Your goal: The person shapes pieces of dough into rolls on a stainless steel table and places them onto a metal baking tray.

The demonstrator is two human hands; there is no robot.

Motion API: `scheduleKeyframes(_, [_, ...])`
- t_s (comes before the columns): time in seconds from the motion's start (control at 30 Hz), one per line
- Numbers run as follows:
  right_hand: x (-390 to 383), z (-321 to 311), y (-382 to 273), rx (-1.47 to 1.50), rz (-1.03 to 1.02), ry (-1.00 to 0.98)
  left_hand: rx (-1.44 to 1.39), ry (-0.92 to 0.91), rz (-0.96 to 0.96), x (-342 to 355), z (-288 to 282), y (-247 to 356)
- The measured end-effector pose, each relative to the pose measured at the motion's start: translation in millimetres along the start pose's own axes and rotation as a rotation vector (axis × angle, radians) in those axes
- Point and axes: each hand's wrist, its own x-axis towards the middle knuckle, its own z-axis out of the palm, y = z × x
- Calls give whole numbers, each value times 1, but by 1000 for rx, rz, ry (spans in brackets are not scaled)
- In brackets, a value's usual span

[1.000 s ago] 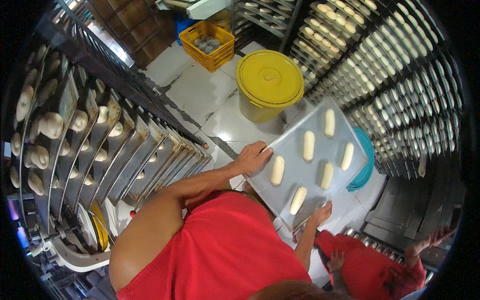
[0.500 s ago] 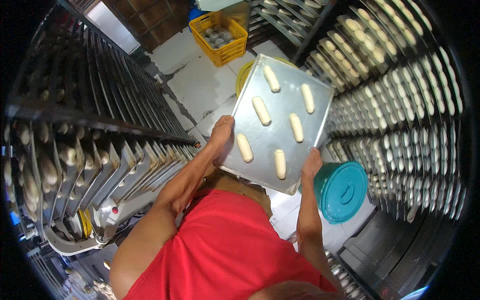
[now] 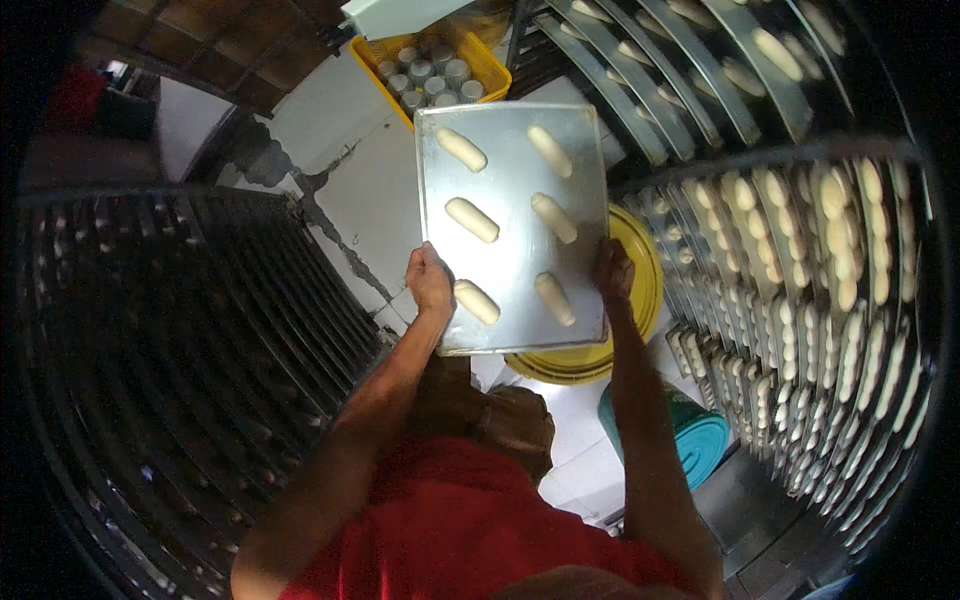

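Between both hands I carry a metal baking tray (image 3: 512, 260) in front of me. Several pale, log-shaped dough rolls lie on it in two columns, among them a dough roll (image 3: 472, 219) near the middle left. My left hand (image 3: 430, 280) is closed around the tray's left edge, toward the near corner. On the opposite edge, my right hand (image 3: 613, 270) grips the tray in shadow, its fingers partly hidden. The rolls sit apart from one another and touch neither hand.
A dark rack (image 3: 180, 340) of trays rises at left. On the right, another rack (image 3: 800, 270) holds many trays of dough. A yellow round lid or tub (image 3: 640, 270) is under the tray, a teal bin (image 3: 700, 445) nearer. A yellow crate (image 3: 490, 68) with metal cups stands at the far side.
The tray has swung from slanted to nearly straight and moved away from my body, still in both hands. My view has shifted forward, with the teal bin now lower.
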Motion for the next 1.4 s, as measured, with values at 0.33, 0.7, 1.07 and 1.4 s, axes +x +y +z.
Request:
scheduleKeyframes(0.33, [245,80,96,-1140,-574,-83,-358,-1,75,122,155,-38])
scheduleKeyframes(0.7, [338,91,60,-608,-241,-132,-412,41,-234,155,211,-83])
scheduleKeyframes(1.07, [341,80,39,-482,-27,-35,-267,-374,-243,118,208,-50])
scheduleKeyframes(1.4, [363,89,44,-469,-8,6,-326,-691,-465,137,205,-59])
